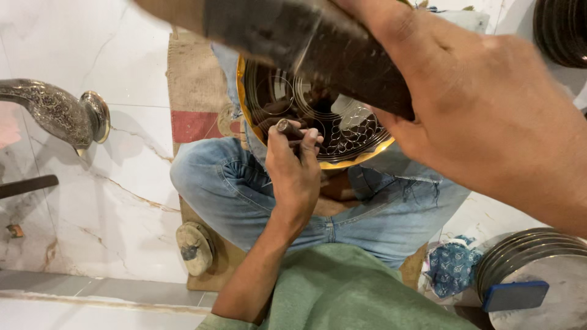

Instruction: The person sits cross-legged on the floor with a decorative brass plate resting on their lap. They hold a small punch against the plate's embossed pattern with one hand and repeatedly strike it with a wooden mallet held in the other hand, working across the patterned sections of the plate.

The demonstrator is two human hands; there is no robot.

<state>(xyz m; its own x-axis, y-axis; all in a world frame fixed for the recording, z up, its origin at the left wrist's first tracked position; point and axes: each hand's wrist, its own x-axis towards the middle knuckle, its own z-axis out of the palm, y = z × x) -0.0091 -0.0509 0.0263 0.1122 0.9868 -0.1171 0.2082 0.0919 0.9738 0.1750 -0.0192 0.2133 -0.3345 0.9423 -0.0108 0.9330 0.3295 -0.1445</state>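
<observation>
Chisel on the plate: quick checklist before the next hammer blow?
1. Chisel gripped by left hand: ok, fingers wrap it.
2. Chisel tip seated on the dark engraved plate: cannot tell, the fingers hide the tip.
3. Plate supported: ok, it rests on the lap, on the jeans; whether it is steady, cannot tell.
4. Hammer held by right hand: ok, raised close to the camera, motion-blurred.
5. Hammer path onto chisel head: cannot tell, the hammer covers part of the plate.
6. Left fingers clear of chisel head: ok, head shows above the fist.
</observation>
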